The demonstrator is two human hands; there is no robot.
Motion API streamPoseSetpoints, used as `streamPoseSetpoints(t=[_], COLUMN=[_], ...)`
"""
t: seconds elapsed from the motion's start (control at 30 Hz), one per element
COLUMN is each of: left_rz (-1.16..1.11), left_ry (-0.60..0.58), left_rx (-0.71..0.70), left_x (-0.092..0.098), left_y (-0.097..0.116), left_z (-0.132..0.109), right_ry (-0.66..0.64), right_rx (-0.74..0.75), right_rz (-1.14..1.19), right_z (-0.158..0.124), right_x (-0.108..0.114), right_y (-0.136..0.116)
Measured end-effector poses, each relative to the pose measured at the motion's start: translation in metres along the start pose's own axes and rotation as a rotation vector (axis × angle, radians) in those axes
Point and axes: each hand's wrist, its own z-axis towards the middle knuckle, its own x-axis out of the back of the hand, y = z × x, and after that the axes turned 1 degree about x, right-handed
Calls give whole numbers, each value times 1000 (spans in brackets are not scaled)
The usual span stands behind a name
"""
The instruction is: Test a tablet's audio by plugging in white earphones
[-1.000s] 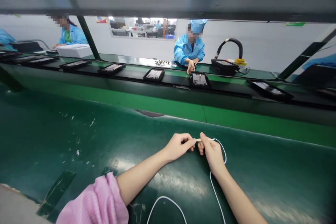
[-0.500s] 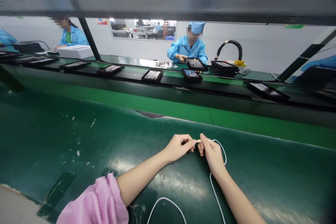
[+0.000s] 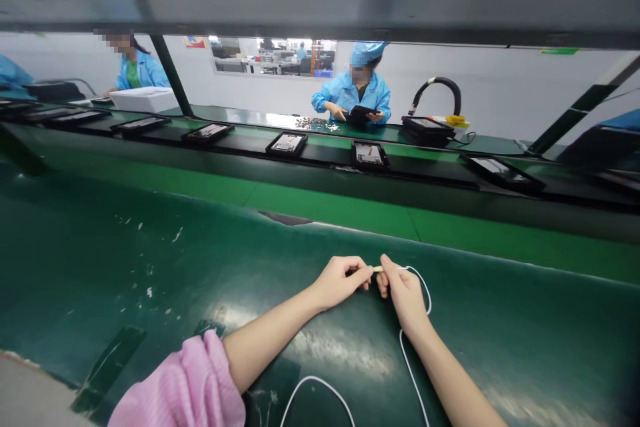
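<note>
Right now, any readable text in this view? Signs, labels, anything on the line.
No legible text anywhere.
Small wall poster: too small to read.
Green wall sign: too blurred to read.
Black-framed display panels on the conveyor: any markings too small to read.

Your fingers (image 3: 361,272) press on a pale, matt plastic connector (image 3: 384,268) joined to a smooth, glossy white cable (image 3: 429,297). The green rubber belt (image 3: 150,267) beneath them shines, scuffed rough in patches. Your pink sleeve (image 3: 185,380) is ribbed knit cloth, and the far trays (image 3: 287,135) look like black plastic.
</note>
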Motion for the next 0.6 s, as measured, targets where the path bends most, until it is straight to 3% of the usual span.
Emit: streamPoseSetpoints(t=[0.6], left_rz=[-2], left_ry=[4], left_rx=[-4], left_x=[0], left_y=[-1], left_z=[1], right_ry=[-5], right_rx=[14], right_rz=[-11], right_z=[0], right_x=[1], right_y=[5])
